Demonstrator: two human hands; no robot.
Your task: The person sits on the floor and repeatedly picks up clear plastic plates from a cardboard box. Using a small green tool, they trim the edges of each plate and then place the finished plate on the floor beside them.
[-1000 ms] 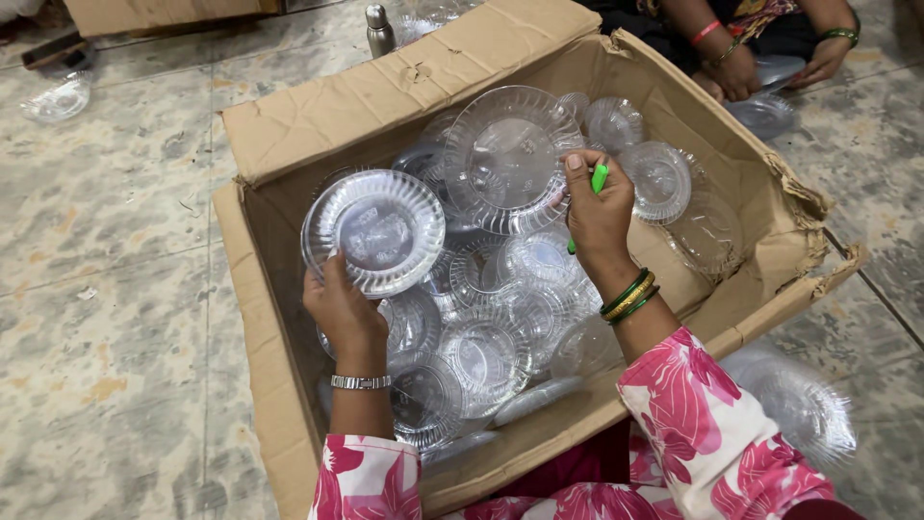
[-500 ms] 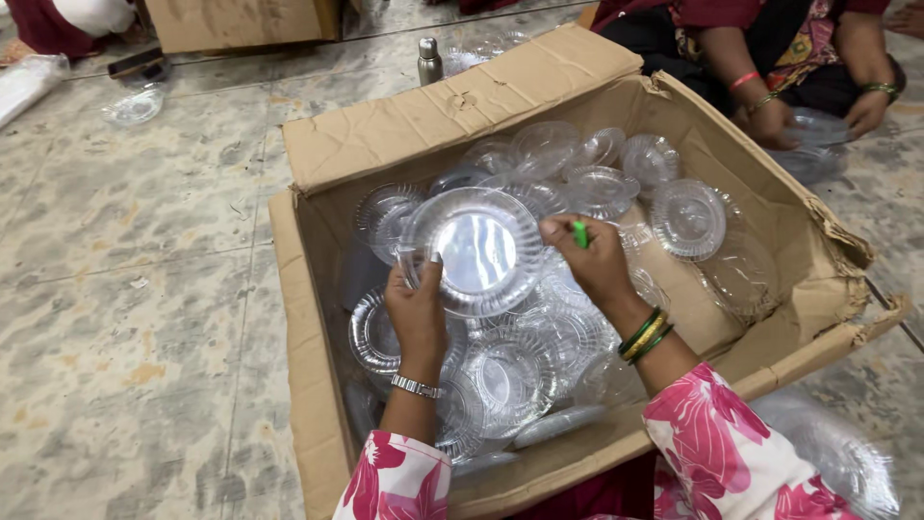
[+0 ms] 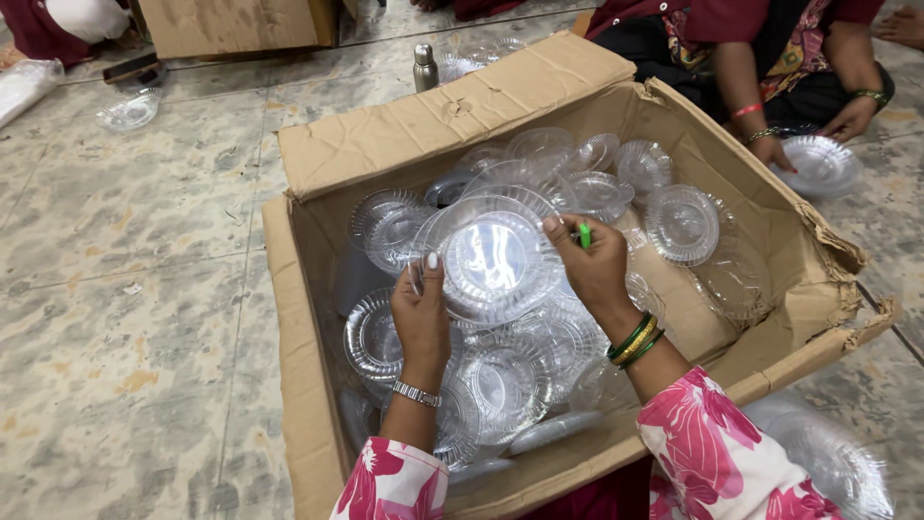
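Clear dish [image 3: 128, 112] on floor, far left, well apart from box. Big cardboard box [image 3: 298, 279] full of clear plastic plates. Left hand [image 3: 422, 313] pinches left edge of one plate [image 3: 491, 258], held up over pile. Right hand [image 3: 595, 268] grips right edge, also has green pen [image 3: 584, 236] in fingers. Far right: other person's hand [image 3: 770, 149] on another clear plate [image 3: 820, 166].

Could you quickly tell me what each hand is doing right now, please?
Left hand: closed on the clear plastic plate.
Right hand: grips the same plate's other edge, plus a small green object.
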